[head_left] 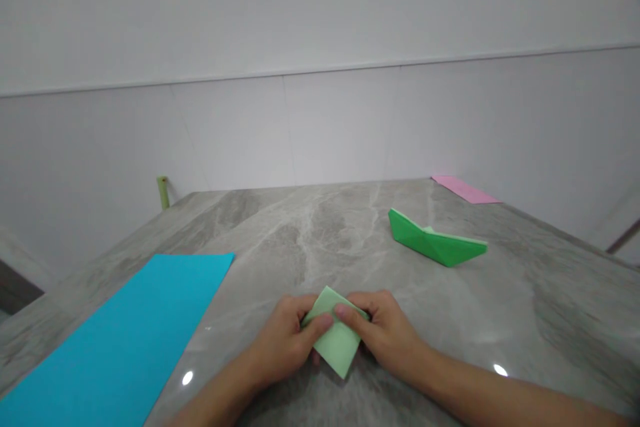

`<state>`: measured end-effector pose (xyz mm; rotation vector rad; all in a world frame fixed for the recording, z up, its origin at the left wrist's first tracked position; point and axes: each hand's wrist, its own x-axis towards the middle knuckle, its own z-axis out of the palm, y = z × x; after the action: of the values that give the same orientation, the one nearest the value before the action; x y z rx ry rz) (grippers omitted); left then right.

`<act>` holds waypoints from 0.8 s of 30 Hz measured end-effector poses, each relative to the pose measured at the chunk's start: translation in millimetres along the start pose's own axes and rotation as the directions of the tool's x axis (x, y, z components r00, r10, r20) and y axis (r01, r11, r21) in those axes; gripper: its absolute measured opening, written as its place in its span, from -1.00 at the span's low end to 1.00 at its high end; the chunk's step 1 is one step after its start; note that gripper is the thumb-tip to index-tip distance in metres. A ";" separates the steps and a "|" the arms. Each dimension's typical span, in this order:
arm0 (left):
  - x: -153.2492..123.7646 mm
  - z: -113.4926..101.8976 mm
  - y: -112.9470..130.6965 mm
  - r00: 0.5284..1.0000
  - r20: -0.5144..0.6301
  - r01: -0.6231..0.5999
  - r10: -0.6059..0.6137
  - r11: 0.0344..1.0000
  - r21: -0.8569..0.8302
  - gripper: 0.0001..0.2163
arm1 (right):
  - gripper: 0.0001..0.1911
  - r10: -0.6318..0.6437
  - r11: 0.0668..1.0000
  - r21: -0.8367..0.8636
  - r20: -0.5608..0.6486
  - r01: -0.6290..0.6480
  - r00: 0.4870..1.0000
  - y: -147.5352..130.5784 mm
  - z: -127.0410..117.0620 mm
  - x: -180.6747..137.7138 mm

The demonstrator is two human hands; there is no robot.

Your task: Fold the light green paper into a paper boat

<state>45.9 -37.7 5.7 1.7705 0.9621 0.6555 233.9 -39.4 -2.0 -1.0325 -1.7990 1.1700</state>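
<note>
A pale green piece of folded paper (338, 345), diamond-shaped from here, is held between both hands just above the near part of the table. My left hand (293, 337) grips its left corner, thumb on top and fingers curled underneath. On the opposite side, my right hand (383, 330) pinches the right corner, its thumb pressing the upper face close to the left thumb. The fingers beneath the paper are mostly hidden. Beyond my right hand, a brighter green folded paper boat (435, 240) stands on the table.
A large blue sheet (125, 333) lies on the left of the grey marbled table (310, 233). A pink sheet (465, 189) is at the far right edge. A light green upright piece (163, 192) stands beyond the far left edge, near the white wall (330, 127).
</note>
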 end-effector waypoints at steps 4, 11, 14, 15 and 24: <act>-3.4 1.0 5.3 0.993 0.113 0.018 -0.023 0.999 0.043 -0.66 | -0.56 -0.019 0.996 -0.090 -0.052 0.014 0.998 0.3 -0.5 -1.4; 5.6 15.8 7.6 0.998 -0.038 -0.042 0.053 0.971 0.234 -0.71 | -0.61 -0.182 0.974 -0.169 -0.172 0.153 0.968 -6.1 -5.0 1.1; 10.5 17.2 6.4 0.997 -0.070 -0.012 0.022 0.991 0.134 -0.67 | -0.60 -0.121 0.990 -0.100 -0.207 0.102 0.971 -2.2 -6.9 3.5; 11.3 16.8 5.1 0.997 -0.082 -0.004 0.012 0.995 0.102 -0.66 | -0.61 -0.076 0.996 -0.062 -0.199 0.064 0.977 -0.2 -7.3 4.4; 3.5 15.1 -3.1 0.990 -0.140 -0.014 0.002 0.996 -0.092 -0.63 | -0.52 0.101 0.989 0.121 -0.093 -0.090 0.990 2.3 -3.1 4.2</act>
<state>58.6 -41.6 -2.9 1.6649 1.0029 0.8250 235.5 -34.0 -2.6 -1.0991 -1.6002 1.2440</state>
